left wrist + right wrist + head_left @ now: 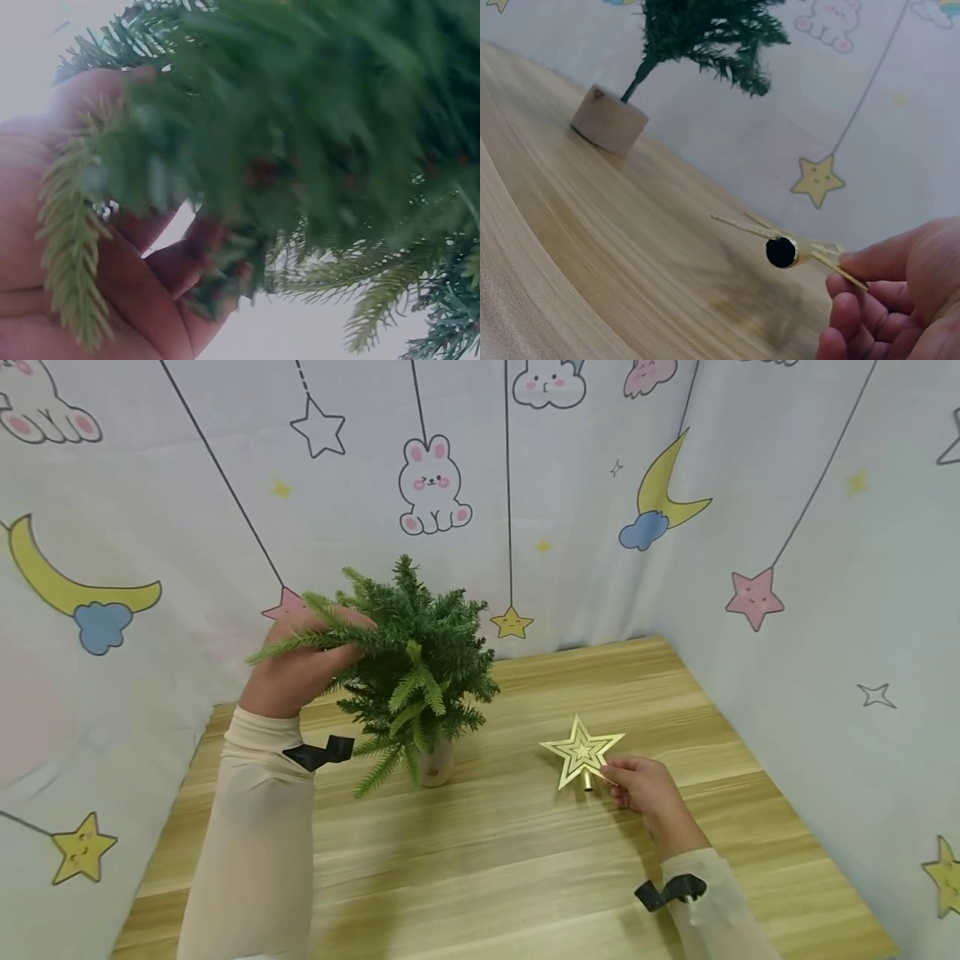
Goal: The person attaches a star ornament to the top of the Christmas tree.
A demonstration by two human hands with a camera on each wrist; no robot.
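A small green artificial tree (pixel 420 668) stands on a round wooden base (pixel 437 766) on the wooden table (pixel 525 877). My left hand (pixel 303 664) reaches into its upper branches from the left; the left wrist view shows the palm (pixel 90 270) with branches (pixel 285 150) lying across the loosely curled fingers. A flat gold star topper (pixel 581 752) with a short gold tube at its foot is held just above the table right of the tree. My right hand (pixel 648 793) pinches one lower point of the star (pixel 795 244); its tube opening (pixel 781 252) faces the right wrist camera.
White cloth walls (pixel 825 568) printed with rabbits, moons and stars close in the table at the back, left and right. The tree's base (pixel 609 118) stands apart from the star, with bare wood between them.
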